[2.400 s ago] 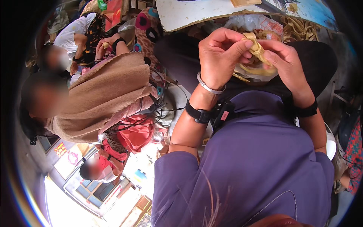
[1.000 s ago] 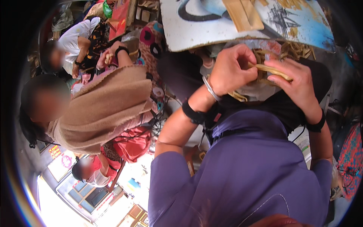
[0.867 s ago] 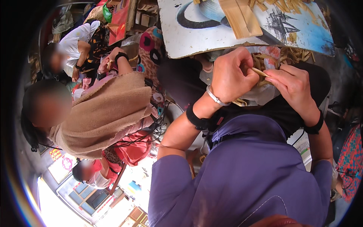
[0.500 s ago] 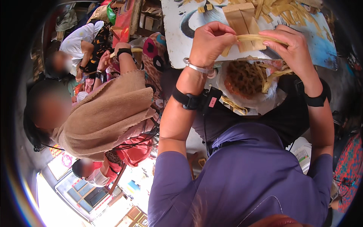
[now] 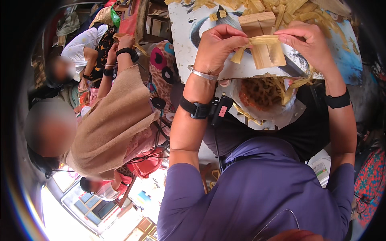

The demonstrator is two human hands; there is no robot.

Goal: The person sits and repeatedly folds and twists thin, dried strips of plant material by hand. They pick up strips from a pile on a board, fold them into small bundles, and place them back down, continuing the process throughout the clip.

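Note:
A flat, pale yellow strip (image 5: 263,39) is stretched level between my two hands. My left hand (image 5: 221,46) pinches one end, and a short tail hangs below those fingers. At the other end, the thumb and fingers of my right hand (image 5: 305,40) close on the strip. Just beneath it lies a light wooden block (image 5: 267,54) with a split or groove down its middle, resting on a white tabletop (image 5: 185,52) with dark and blue painted patterns. I cannot tell whether strip and block touch.
Loose yellow strips (image 5: 297,12) are heaped along the table's far side. Below the near edge, a plastic-lined container (image 5: 261,94) holds reddish-brown pieces and yellow strips. To the left sits a co-worker under a brown cloth (image 5: 112,116); other people are farther off. A white bucket (image 5: 321,166) stands right.
My right hand has shifted its hold on the strip, with fingertips now pinching it farther from my left hand. The co-worker's hands have moved farther away. The view has shifted slightly.

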